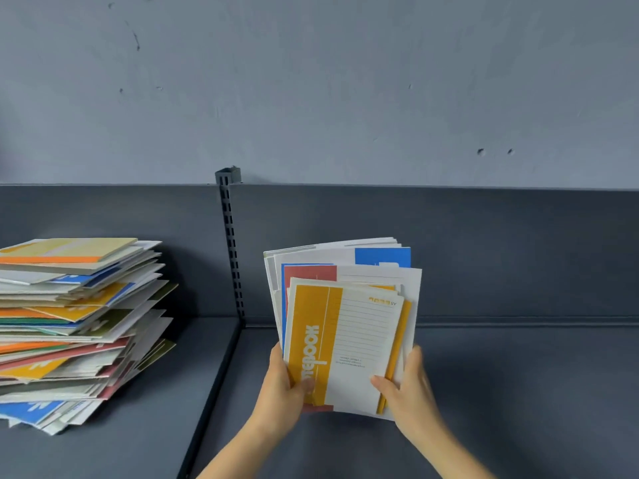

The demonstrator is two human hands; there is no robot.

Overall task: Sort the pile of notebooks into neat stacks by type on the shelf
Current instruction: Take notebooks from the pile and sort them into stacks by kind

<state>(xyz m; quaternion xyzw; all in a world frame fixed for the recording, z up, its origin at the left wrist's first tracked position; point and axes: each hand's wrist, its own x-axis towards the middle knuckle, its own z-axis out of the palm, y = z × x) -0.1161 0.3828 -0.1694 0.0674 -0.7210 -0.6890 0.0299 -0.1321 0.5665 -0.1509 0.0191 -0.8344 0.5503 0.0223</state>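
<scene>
1. A person holds a bundle of notebooks (345,271) upright in both hands over the right section of a dark grey shelf (518,392).
2. The left hand (283,385) grips the bundle's lower left corner, its thumb (306,387) pressed on the front cover and its fingers curled out of sight behind.
3. The right hand (411,385) grips the lower right edge, thumb on the front cover and fingers (415,357) wrapped round the side.
4. The front notebook (359,340) has a yellow band down its left and a white ruled panel; behind it, fanned out unevenly, show a red cover (311,273) and a blue cover (382,257).
5. Whether the bundle's lower edge touches the shelf cannot be told.
6. A tall, untidy pile of notebooks (79,326) lies flat on the left section of the shelf, well apart from the bundle, with covers in orange, yellow, blue, red, green and white jutting at many angles.
7. A slotted metal upright (232,254) stands at the back between the two sections, against the dark back panel (518,254).
8. Above the panel rises a scuffed grey wall (345,81).
</scene>
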